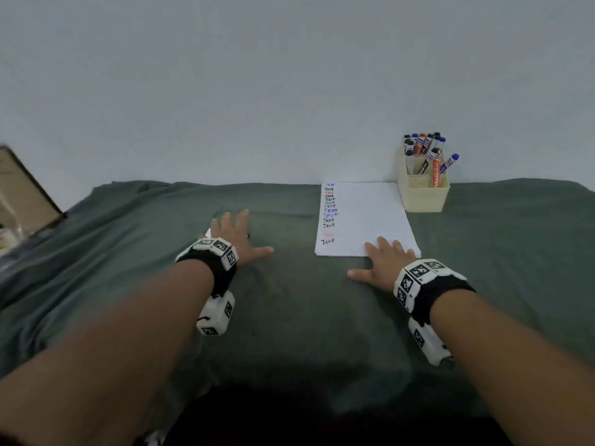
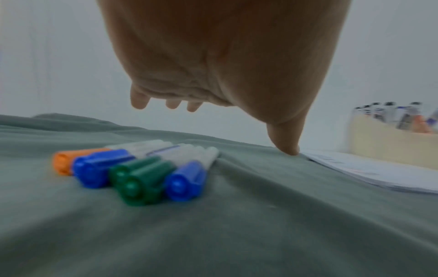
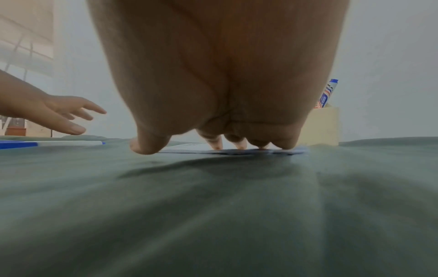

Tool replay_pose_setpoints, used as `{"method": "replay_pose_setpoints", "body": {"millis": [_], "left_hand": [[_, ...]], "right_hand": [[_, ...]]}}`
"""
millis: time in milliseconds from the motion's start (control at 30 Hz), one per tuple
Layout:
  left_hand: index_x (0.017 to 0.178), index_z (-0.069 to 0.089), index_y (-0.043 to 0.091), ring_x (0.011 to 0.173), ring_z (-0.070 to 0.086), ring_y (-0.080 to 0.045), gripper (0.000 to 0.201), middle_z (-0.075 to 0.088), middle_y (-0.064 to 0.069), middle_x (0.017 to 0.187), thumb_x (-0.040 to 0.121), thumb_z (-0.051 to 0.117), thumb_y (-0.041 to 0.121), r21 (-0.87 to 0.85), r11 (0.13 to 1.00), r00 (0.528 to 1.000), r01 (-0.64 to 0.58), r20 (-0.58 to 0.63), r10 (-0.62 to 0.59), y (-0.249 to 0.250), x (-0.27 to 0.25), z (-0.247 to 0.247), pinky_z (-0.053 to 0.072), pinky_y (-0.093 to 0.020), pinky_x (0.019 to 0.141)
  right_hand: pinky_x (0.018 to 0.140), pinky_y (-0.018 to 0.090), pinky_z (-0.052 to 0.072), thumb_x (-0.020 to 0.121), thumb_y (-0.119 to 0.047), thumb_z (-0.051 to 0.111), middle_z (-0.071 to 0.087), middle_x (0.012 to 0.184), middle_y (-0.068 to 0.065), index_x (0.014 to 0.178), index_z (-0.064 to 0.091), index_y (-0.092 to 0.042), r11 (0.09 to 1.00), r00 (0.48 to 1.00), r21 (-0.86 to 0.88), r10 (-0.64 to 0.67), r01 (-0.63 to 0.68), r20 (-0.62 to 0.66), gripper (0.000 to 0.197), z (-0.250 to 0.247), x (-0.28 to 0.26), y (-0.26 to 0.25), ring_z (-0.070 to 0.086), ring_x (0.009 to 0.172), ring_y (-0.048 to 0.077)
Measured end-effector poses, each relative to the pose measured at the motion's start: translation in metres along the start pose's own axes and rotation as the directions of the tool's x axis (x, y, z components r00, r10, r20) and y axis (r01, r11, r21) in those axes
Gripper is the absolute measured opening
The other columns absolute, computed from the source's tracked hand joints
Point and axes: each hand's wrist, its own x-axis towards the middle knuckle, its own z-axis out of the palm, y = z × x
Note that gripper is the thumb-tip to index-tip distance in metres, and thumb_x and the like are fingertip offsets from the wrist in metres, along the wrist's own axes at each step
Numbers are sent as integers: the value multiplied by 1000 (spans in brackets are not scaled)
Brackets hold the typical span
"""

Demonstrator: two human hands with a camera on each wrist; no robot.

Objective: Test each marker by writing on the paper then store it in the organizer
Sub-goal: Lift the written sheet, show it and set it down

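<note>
Green cloth, markers seemingly hand-hidden.

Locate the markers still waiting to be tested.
In the left wrist view the loose markers lie bunched on the green cloth beneath the left hand, left of the paper; the head view hides them.

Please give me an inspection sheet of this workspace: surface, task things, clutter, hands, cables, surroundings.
Surface: green cloth, wrinkled.
Job's things: paper with a column of "Test" lines; organizer holding markers; five capped loose markers under the left hand.
Clutter: nothing seen.
Hands: left hand open above the loose markers, holding nothing; right hand flat, fingers on the paper's near edge.
Cables: nothing seen.
Surroundings: plain wall; brown object at far left, unclear.
</note>
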Motion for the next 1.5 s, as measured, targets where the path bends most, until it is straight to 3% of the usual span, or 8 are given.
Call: {"method": "replay_pose_setpoints", "body": {"millis": [267,467,633,833,1000,1133,1233,1500], "left_hand": [[148,21,28,118,54,-36,120,50,-13,138,46,56,79,-65,987,983,148,119,-140,-51,17,-8,45,-43,99],[132,38,24,91,57,-31,100,53,-4,101,46,57,72,-16,984,977,177,124,-173,-48,26,0,49,-39,83],[141,30,27,90,54,-28,103,53,-4,115,51,59,67,-44,981,973,192,138,-184,-50,33,8,41,-37,78],[145,9,52,117,48,-35,89,33,-11,146,67,50,60,-70,990,989,121,94,-114,-52,36,25,36,-45,104],[144,21,29,112,56,-30,80,46,0,145,76,63,30,-118,993,999,31,-3,-32,-54,41,26,41,-31,86],[136,25,28,99,59,-31,78,55,-10,130,69,63,26,-147,989,1000,16,-9,-18,-55,41,25,48,-34,83],[133,29,22,108,61,-28,71,54,1,136,71,64,22,-151,987,999,-47,-25,43,-58,44,23,43,-29,80],[143,30,17,137,42,-7,59,36,10,155,87,42,1,-260,957,990,-130,-89,110,-77,47,22,32,-17,104]], "right_hand": [[119,53,24,86,-81,45,23,163,6,152,31,-22,999,998,30,19,-18,-57,90,1,2,-2,22,149,34],[119,53,24,86,-80,45,22,163,8,152,30,-21,998,997,55,16,-12,-74,89,1,0,-3,21,149,33],[121,54,20,87,-79,45,18,165,9,154,27,-25,997,998,74,6,-2,-63,89,0,-1,-3,16,151,35],[123,55,14,87,-78,47,10,168,8,158,18,-30,994,999,109,-6,10,-37,91,-1,-1,-3,7,154,34],[122,55,17,86,-79,47,14,167,9,158,19,-29,994,998,107,-1,7,-55,92,0,1,-3,11,153,35],[121,55,19,86,-79,47,16,166,9,157,20,-28,995,998,101,2,4,-61,92,1,1,-3,13,152,36],[121,54,20,86,-79,48,18,166,9,157,20,-27,995,998,98,4,2,-63,92,1,0,-4,15,152,36],[121,53,22,87,-77,48,20,165,10,156,22,-25,996,997,92,9,-2,-72,90,-1,-3,-6,17,151,36]]}}
